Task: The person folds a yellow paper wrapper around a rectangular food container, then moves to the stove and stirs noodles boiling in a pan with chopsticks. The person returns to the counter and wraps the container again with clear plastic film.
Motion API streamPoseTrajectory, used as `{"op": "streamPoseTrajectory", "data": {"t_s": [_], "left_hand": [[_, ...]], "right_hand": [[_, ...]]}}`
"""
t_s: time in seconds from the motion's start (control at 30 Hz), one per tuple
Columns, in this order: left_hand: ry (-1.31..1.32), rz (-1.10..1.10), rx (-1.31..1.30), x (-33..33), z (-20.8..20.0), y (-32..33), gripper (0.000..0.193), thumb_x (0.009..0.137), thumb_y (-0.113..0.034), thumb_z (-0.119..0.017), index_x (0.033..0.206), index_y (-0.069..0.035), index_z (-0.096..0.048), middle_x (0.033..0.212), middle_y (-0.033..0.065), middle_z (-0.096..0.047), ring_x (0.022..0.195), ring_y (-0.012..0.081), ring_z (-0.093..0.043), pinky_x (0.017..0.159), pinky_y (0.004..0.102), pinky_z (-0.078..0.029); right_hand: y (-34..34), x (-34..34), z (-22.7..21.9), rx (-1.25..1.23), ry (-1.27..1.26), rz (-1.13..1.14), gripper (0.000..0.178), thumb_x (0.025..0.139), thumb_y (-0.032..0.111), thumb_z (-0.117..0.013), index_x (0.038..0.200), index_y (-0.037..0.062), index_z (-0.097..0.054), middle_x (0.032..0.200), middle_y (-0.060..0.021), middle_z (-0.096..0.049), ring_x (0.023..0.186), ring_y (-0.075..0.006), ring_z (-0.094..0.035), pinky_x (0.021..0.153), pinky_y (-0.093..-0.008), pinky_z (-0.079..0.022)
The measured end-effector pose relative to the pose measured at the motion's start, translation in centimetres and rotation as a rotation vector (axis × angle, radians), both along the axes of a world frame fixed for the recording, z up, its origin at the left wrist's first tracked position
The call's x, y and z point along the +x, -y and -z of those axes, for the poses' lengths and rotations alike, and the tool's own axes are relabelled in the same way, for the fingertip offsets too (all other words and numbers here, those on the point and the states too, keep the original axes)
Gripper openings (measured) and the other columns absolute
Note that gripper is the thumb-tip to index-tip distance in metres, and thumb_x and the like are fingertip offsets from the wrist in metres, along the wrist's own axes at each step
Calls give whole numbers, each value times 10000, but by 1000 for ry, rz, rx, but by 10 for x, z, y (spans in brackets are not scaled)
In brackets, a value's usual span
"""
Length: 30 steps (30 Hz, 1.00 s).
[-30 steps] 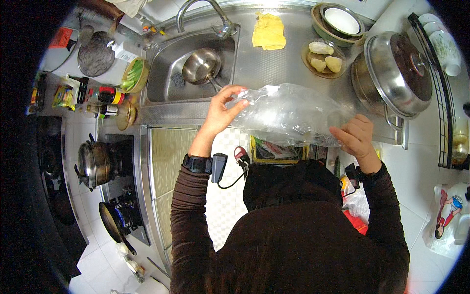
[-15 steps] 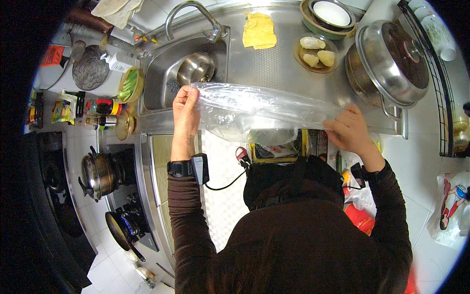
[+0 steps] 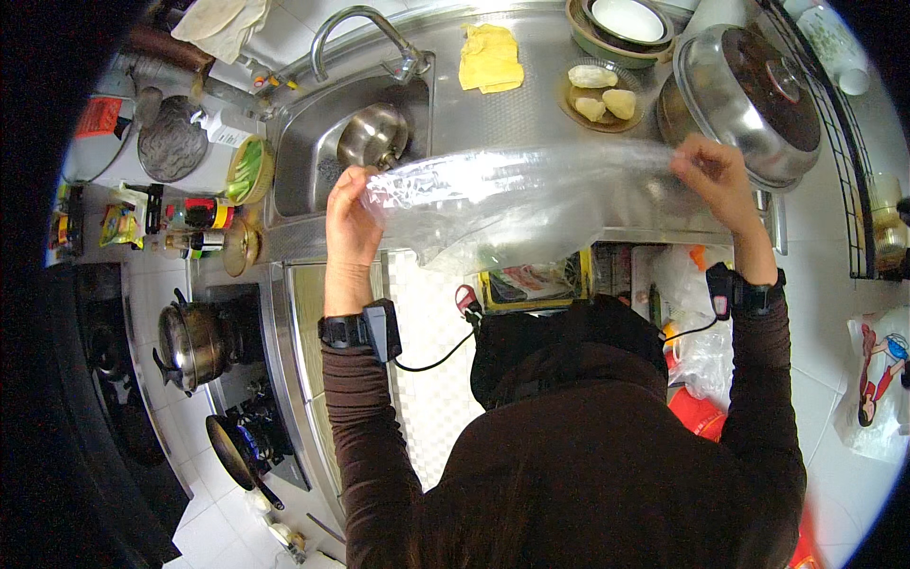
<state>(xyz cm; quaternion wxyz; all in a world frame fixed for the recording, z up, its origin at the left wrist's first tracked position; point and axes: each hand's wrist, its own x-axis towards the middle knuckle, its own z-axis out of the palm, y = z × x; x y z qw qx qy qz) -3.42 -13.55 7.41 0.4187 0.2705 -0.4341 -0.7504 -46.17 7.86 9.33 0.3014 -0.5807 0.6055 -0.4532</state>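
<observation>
A clear plastic bag (image 3: 512,204) is stretched wide in front of the steel counter, its lower part hanging loose. My left hand (image 3: 353,220) pinches its left end beside the sink's near right corner. At the other end, my right hand (image 3: 718,185) grips the bag close to the large lidded pot; its fingers are slightly blurred. Beyond the bag, a glass plate (image 3: 628,121) bears three pale peeled pieces (image 3: 619,103). A folded yellow cloth (image 3: 491,59) lies to the left of that plate.
The sink (image 3: 305,133) at left holds a steel bowl (image 3: 373,136). Stacked bowls (image 3: 626,21) and a large lidded pot (image 3: 749,104) stand at back right. Further left are a basket of green vegetables (image 3: 249,171), a steel pot (image 3: 191,341) and a frying pan (image 3: 230,453) by the stove.
My right hand has moved right and away from me, drawing the bag out wider and straighter. My left hand keeps its hold and has shifted slightly left. The view has shifted a little.
</observation>
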Motion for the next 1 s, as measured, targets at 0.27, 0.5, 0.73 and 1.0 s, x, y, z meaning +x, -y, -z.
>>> {"op": "streamPoseTrajectory", "data": {"t_s": [0.27,0.5,0.73,1.0], "left_hand": [[216,-304,357,-29,59,69,123,981,-173,-553,881,-108,-582,749,-32,-580,633,112,-545,546,267,-422],[156,-439,511,-24,125,91,259,968,-324,-629,932,-71,-592,829,13,-565,749,181,-566,696,335,-502],[601,-546,28,-14,134,63,529,927,-290,-688,1303,44,-523,1283,140,-576,1190,209,-531,1036,340,-390],[962,-315,-334,65,174,-45,329,810,138,-521,1096,6,-618,1051,73,-656,968,165,-628,904,296,-494]], "right_hand": [[60,-7,54,22,-102,195,424,927,188,-667,1327,96,-562,1252,-43,-591,1060,-119,-546,919,-270,-443],[26,29,110,323,42,-253,564,941,386,-622,1440,170,-474,1446,-70,-494,1334,-213,-433,1088,-416,-359],[22,33,125,454,105,-250,658,908,448,-649,1455,144,-446,1493,-113,-429,1370,-256,-401,1139,-399,-306],[-2,56,136,243,-128,-233,616,816,298,-768,1340,75,-530,1429,-112,-486,1323,-272,-449,1084,-377,-358]]}}
